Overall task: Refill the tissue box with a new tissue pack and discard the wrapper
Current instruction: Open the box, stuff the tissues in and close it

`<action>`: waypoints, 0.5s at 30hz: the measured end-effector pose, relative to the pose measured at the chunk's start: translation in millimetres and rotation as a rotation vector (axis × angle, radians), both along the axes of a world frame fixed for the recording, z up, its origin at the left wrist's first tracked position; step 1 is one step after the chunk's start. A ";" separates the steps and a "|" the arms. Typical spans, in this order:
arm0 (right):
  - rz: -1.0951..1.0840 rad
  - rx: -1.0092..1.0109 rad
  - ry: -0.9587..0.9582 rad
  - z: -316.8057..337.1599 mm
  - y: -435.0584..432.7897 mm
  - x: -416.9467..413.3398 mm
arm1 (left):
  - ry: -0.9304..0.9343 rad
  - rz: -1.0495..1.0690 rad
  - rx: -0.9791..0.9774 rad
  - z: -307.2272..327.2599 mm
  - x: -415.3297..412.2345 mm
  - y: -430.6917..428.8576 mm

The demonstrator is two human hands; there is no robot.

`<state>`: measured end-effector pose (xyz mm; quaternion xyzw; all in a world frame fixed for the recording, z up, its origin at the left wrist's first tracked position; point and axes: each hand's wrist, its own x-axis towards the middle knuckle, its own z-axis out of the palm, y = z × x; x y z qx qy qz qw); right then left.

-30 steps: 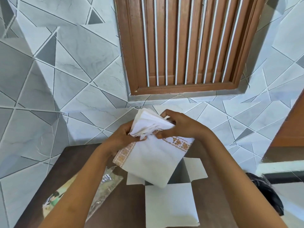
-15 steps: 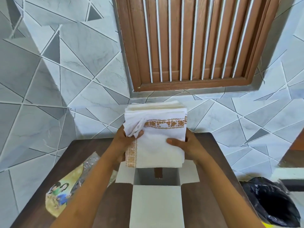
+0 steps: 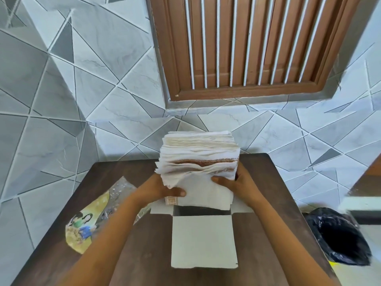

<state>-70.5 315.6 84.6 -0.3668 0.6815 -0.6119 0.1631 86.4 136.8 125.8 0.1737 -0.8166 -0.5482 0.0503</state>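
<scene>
A thick stack of white tissues (image 3: 199,162) with an orange patterned border is held upright between both hands, just above the mouth of the open tissue box (image 3: 203,242). My left hand (image 3: 159,189) grips the stack's left side, thumb across its front. My right hand (image 3: 240,185) grips the right side. The stack's lower edge sits at the box opening, behind the box's large white flap lying towards me. The empty plastic wrapper (image 3: 92,217), printed with a picture, lies flat on the table to the left of my left arm.
The dark wooden table (image 3: 274,195) stands against a tiled wall below a brown shuttered window (image 3: 247,44). A bin lined with a black bag (image 3: 338,238) stands on the floor to the right of the table.
The stack has been turned from tilted to upright and lowered towards the box opening. Both hands have shifted to its sides. The view has tilted down.
</scene>
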 end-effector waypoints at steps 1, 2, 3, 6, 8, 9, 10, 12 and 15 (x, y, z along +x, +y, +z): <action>0.001 0.023 0.021 0.8 1.3 0.1 | -0.028 -0.016 -0.005 -1.1 0.5 2.6; -0.003 0.058 0.054 1.9 3.1 0.8 | -0.056 -0.038 -0.007 -0.6 1.0 4.2; -0.006 0.101 0.091 4.2 5.4 1.4 | -0.061 -0.047 -0.039 -1.6 3.3 6.5; 0.007 0.242 0.197 10.1 14.2 1.3 | 0.049 0.064 -0.070 -6.0 12.3 7.4; 0.038 0.327 0.244 12.8 18.9 3.4 | 0.187 0.101 -0.105 -15.3 5.9 2.5; 0.060 0.367 0.250 13.4 21.6 3.4 | 0.232 0.090 -0.208 -14.8 6.0 3.8; 0.077 0.405 0.255 12.0 24.0 2.5 | 0.264 0.098 -0.268 -15.3 5.3 5.7; 0.064 0.434 0.255 9.1 27.5 0.5 | 0.242 0.119 -0.327 -15.3 4.5 8.9; 0.016 0.501 0.237 11.4 29.4 -0.1 | 0.216 0.060 -0.329 -17.8 4.4 12.5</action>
